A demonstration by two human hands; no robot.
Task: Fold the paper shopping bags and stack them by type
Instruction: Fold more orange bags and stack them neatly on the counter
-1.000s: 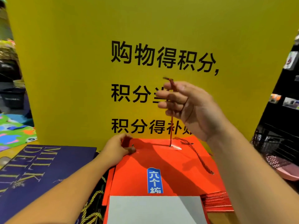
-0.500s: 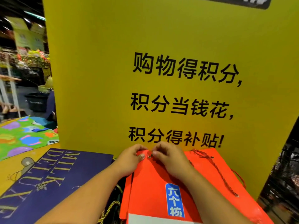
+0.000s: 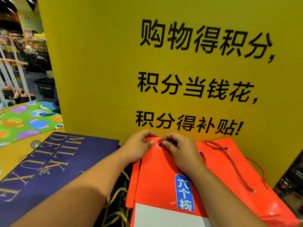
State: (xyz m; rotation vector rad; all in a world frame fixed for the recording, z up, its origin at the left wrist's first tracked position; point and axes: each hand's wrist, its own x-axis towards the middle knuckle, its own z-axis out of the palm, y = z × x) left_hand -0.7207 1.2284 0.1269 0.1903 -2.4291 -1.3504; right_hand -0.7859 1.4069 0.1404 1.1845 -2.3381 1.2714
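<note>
- Shop shelves (image 3: 32, 40) fill the dim far left, and a tall yellow sign (image 3: 106, 79) with black characters stands across the far side of the desk (image 3: 9, 156).
- On the left of the desk lie flattened navy bags (image 3: 65, 161) lettered in gold, with their gold cords (image 3: 118, 199) spilling out at the near right edge.
- On the right sits a red stack (image 3: 232, 177) of flattened bags, a red rope handle (image 3: 229, 163) trailing across it.
- The top red bag (image 3: 157, 176) lies flat on that stack, a little to its left, and carries a blue label.
- The left hand (image 3: 137, 148) grips this bag's far left corner, fingers curled over the edge and thumb pressed on top.
- The right hand (image 3: 180, 151) has bent fingers bunched at the eyelet (image 3: 158, 145). Whether they pinch a cord end there is too small to tell.
- Progress, as a judgement: the two types look sorted into separate piles, and the top red bag seems folded. Its handle appears to be what is being dealt with.
- No unfolded bags show here, so how many remain cannot be told.
</note>
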